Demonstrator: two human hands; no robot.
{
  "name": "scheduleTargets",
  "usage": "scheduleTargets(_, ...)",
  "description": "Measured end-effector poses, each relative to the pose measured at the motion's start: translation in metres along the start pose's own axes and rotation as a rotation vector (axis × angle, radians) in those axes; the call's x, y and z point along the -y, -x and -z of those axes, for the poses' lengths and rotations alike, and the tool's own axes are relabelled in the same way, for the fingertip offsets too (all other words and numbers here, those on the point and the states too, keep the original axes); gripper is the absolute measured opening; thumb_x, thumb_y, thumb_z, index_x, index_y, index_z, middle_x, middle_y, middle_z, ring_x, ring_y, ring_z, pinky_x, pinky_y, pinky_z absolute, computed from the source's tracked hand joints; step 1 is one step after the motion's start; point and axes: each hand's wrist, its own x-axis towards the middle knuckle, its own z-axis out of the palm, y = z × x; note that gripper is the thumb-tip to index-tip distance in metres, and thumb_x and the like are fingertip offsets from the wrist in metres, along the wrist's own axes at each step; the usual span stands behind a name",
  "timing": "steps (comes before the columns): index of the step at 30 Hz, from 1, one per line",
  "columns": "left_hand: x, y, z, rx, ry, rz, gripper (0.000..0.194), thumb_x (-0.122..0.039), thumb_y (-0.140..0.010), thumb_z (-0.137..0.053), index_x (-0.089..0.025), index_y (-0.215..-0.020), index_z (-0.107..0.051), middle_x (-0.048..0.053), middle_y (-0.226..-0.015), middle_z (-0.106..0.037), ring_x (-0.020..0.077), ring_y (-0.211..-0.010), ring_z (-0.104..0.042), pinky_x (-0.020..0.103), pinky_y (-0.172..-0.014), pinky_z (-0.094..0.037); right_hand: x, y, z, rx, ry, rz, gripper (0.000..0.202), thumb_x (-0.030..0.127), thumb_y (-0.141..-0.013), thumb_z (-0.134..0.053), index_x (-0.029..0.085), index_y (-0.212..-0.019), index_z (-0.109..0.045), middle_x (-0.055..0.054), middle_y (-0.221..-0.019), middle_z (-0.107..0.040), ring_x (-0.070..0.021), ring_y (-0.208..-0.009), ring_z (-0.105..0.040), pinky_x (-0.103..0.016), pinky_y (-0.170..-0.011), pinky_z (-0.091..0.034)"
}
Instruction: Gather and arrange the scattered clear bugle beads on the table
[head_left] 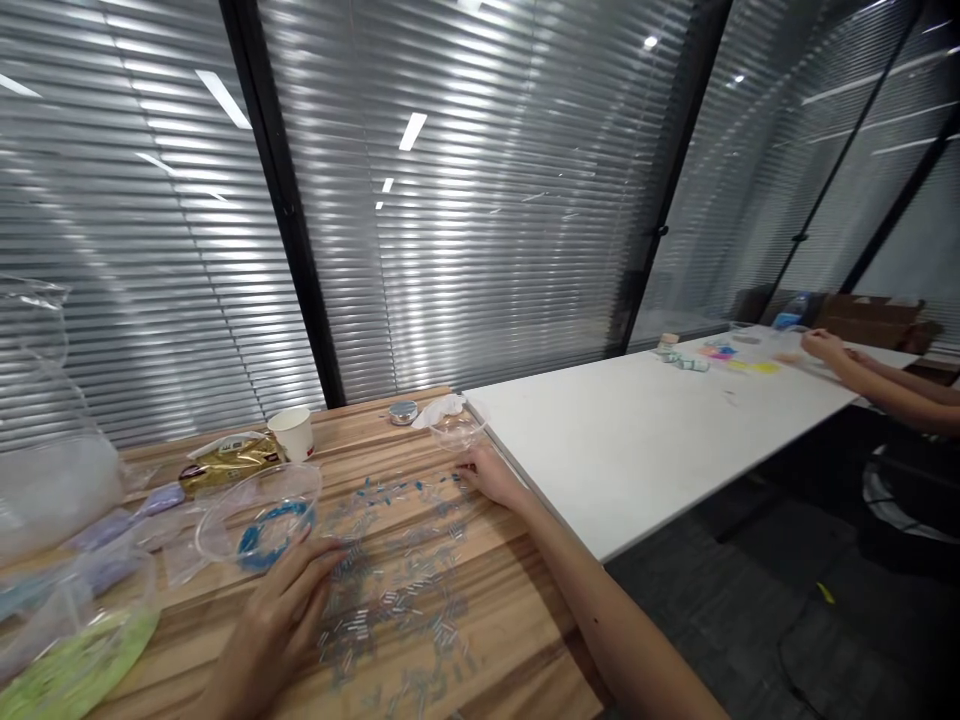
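Note:
Many small clear and blue tube-like pieces [397, 595] lie scattered over the wood-patterned table [517, 610]. My left hand [281, 610] rests at their left edge, fingers pointing right and slightly spread, with nothing visible in them. Just beyond its fingertips is a clear round bowl [217, 510] with blue pieces [270, 530] in it. My right hand [484, 475] is at the far right of the scattered pieces, beside a blue one; its fingertips are together, and whatever they hold is too small to make out. A clear empty-looking bowl [459, 428] stands behind it.
At the left are a bowl of green pieces [90, 660], purple packets [161, 500], a gold wrapper [232, 465] and a paper cup [292, 433]. A white table [592, 430] adjoins at right, with another person's hands [825, 348] at its far end.

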Motion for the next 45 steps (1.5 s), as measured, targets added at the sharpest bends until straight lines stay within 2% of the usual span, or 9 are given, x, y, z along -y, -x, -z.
scheduleTargets(4,0.006,0.002,-0.002,0.088,-0.050,-0.020,0.022,-0.036,-0.079,-0.060,-0.030,-0.096,-0.073,0.003,-0.105,-0.067,0.0275,-0.111,-0.055,0.043,-0.114,-0.022,0.000,0.000,-0.002,-0.023,-0.042,0.059,0.017,0.016,-0.087,-0.057,0.014,-0.094,-0.072,-0.006,-0.095,-0.066,-0.0148,-0.089,-0.058,-0.019,-0.080,-0.038)
scheduleTargets(12,0.001,0.001,0.004,0.218,-0.271,-0.114,0.028,-0.028,-0.088,-0.047,-0.028,-0.106,-0.068,0.004,-0.110,-0.065,0.0240,-0.114,-0.054,0.039,-0.112,-0.027,0.002,-0.001,-0.001,0.009,-0.020,0.038,0.019,0.010,-0.083,-0.057,0.015,-0.093,-0.073,-0.005,-0.098,-0.066,-0.0151,-0.090,-0.058,-0.019,-0.081,-0.039)
scheduleTargets(19,0.011,0.006,0.004,0.155,-0.346,-0.276,0.027,-0.021,-0.090,-0.044,-0.025,-0.108,-0.064,0.005,-0.111,-0.064,0.0210,-0.112,-0.055,0.034,-0.107,-0.036,0.001,-0.002,-0.009,-0.023,-0.095,0.058,0.031,-0.001,-0.079,-0.049,0.013,-0.094,-0.072,-0.005,-0.098,-0.066,-0.0148,-0.090,-0.059,-0.020,-0.083,-0.040)
scheduleTargets(22,0.005,0.000,-0.002,0.128,-0.376,-0.325,0.027,-0.022,-0.092,-0.041,-0.022,-0.110,-0.061,0.005,-0.109,-0.064,0.0196,-0.107,-0.058,0.033,-0.101,-0.042,-0.002,-0.005,-0.016,-0.034,-0.123,0.039,0.028,0.000,-0.079,-0.050,0.012,-0.094,-0.071,-0.006,-0.097,-0.066,-0.0147,-0.088,-0.058,-0.020,-0.081,-0.040)
scheduleTargets(25,-0.014,-0.026,-0.019,0.237,-0.401,-0.287,0.029,-0.021,-0.094,-0.036,-0.018,-0.112,-0.059,0.007,-0.106,-0.063,0.0194,-0.100,-0.060,0.031,-0.089,-0.048,-0.004,-0.006,-0.022,-0.047,-0.133,0.025,0.025,0.001,-0.080,-0.049,0.011,-0.090,-0.070,-0.007,-0.094,-0.065,-0.0149,-0.088,-0.057,-0.021,-0.081,-0.039)
scheduleTargets(29,-0.033,-0.079,-0.064,0.447,-0.476,-0.143,0.025,-0.017,-0.093,-0.039,-0.017,-0.098,-0.063,0.007,-0.096,-0.063,0.0204,-0.092,-0.059,0.030,-0.081,-0.047,-0.007,-0.004,-0.029,-0.053,-0.127,0.024,0.021,0.002,-0.081,-0.048,0.011,-0.085,-0.067,-0.008,-0.093,-0.062,-0.0154,-0.090,-0.055,-0.021,-0.081,-0.038)
scheduleTargets(33,-0.026,-0.115,-0.111,0.407,-0.515,-0.047,0.022,-0.014,-0.091,-0.041,-0.014,-0.093,-0.062,0.009,-0.094,-0.061,0.0219,-0.091,-0.057,0.030,-0.078,-0.045,-0.009,-0.002,-0.035,-0.057,-0.082,0.044,0.023,-0.002,-0.081,-0.045,0.011,-0.084,-0.064,-0.007,-0.093,-0.059,-0.0144,-0.090,-0.052,-0.021,-0.080,-0.038)
scheduleTargets(38,-0.009,-0.124,-0.140,0.387,-0.533,0.025,0.017,-0.009,-0.088,-0.044,-0.013,-0.084,-0.060,0.010,-0.093,-0.059,0.0226,-0.093,-0.055,0.030,-0.080,-0.042,-0.008,0.002,-0.037,-0.099,-0.057,0.050,0.022,-0.001,-0.082,-0.045,0.012,-0.085,-0.061,-0.007,-0.096,-0.056,-0.0147,-0.090,-0.050,-0.022,-0.079,-0.037)
scheduleTargets(45,-0.007,-0.128,-0.150,0.415,-0.511,0.051,0.018,-0.005,-0.086,-0.043,-0.014,-0.080,-0.057,0.009,-0.092,-0.058,0.0210,-0.090,-0.053,0.029,-0.078,-0.040,-0.002,0.003,-0.032,-0.117,-0.038,0.043,0.023,-0.002,-0.082,-0.043,0.012,-0.085,-0.061,-0.007,-0.092,-0.056,-0.0157,-0.084,-0.051,-0.024,-0.075,-0.038)
